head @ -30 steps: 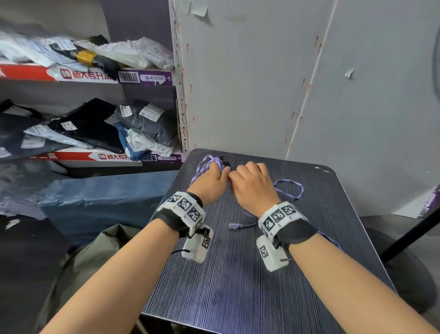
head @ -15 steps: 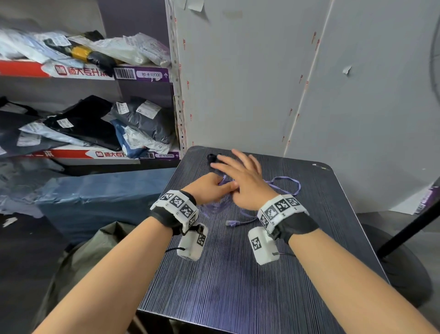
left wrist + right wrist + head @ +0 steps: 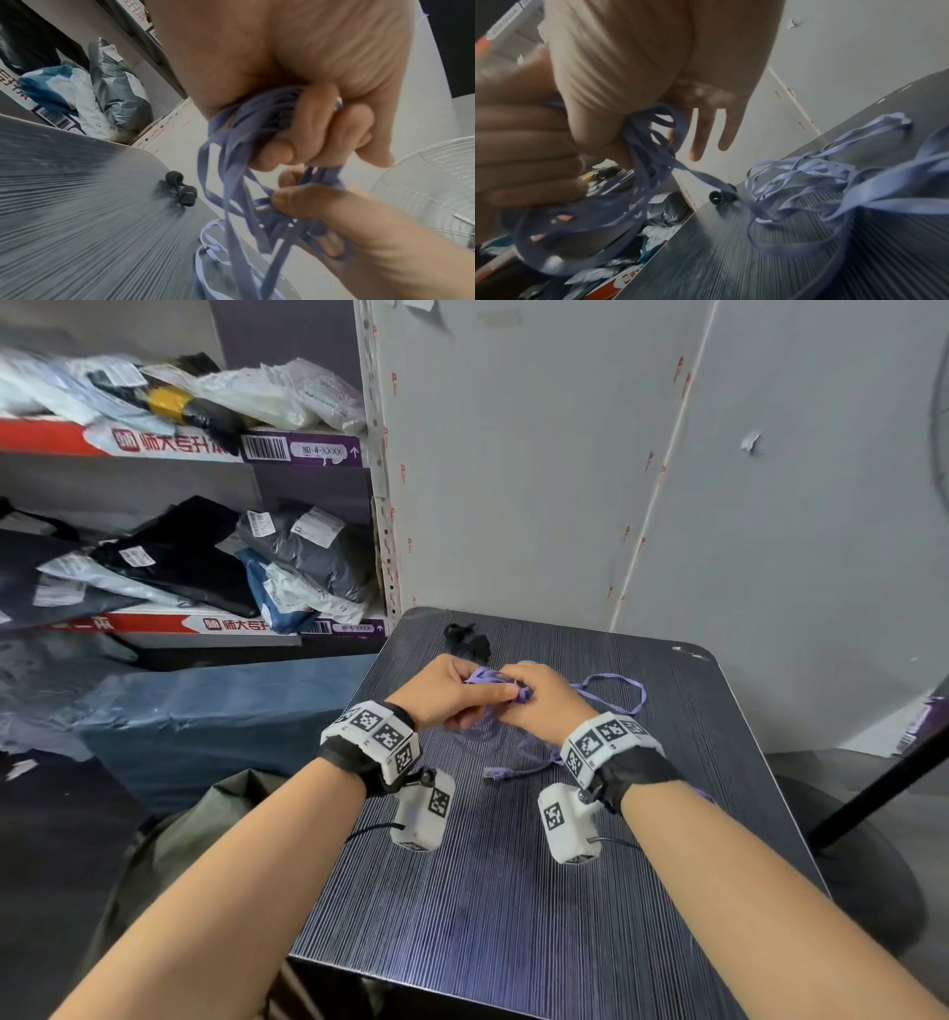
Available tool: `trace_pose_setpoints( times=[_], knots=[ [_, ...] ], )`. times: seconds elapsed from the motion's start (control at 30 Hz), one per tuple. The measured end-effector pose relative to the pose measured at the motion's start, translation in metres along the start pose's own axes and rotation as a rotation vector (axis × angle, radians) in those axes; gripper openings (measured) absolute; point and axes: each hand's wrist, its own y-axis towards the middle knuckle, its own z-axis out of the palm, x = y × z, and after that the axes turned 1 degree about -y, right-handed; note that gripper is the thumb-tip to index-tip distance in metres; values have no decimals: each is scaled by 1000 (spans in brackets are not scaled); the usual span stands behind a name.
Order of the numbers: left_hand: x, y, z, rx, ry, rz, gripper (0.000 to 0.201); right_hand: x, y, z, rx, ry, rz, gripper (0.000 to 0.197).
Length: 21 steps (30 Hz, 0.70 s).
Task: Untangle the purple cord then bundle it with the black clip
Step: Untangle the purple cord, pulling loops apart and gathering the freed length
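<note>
A flat purple cord [image 3: 490, 683] is bunched between both hands over the middle of the dark striped table [image 3: 513, 891]. My left hand [image 3: 447, 690] grips a bundle of its loops [image 3: 257, 121] in a fist. My right hand [image 3: 544, 698] pinches the same bunch [image 3: 652, 130] with thumb and forefinger, and its other fingers [image 3: 706, 132] are stretched out. More cord trails loose on the table to the right [image 3: 616, 690], and one plug end [image 3: 493, 772] lies near my wrists. The black clip [image 3: 467, 636] lies untouched beyond the hands, near the table's far left corner [image 3: 181, 191].
Shelves stacked with wrapped parcels [image 3: 205, 567] stand to the left, with a blue-wrapped bundle [image 3: 215, 711] below them. A grey wall board [image 3: 565, 480] rises just behind the table. A dark stand and round base [image 3: 873, 814] sit at the right.
The hands drew back from the table's far end toward me with the cord. The right hand, spread open toward the clip half a second ago, now pinches the cord. The clip lies uncovered.
</note>
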Motion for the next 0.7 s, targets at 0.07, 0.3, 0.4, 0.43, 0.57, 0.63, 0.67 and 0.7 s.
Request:
trace_pose_setpoints(
  times=[0.07,0.3,0.4,0.43,0.57,0.63,0.67,0.7],
  knots=[
    [-3,-2,5,-29,-14,65,27,-5,2,-3,-39,102,32,21],
    [-12,-9,12,28,138,108,28,-12,11,-7,-131,244,186,31],
    [-10,-10,12,11,88,88,24,-2,14,-7,-111,149,201,16],
    [-10,-10,12,0,70,96,18,1,16,-4,-88,106,200,11],
    [-10,-15,12,-82,-106,204,11,14,13,8,2,166,196,15],
    [-12,-16,12,-103,-231,221,23,20,7,13,-37,246,145,14],
    [-11,-17,12,-95,-254,219,28,26,1,12,-38,262,134,17],
    [-10,-16,13,-81,-249,217,33,30,-2,13,-27,298,165,22]
  ],
)
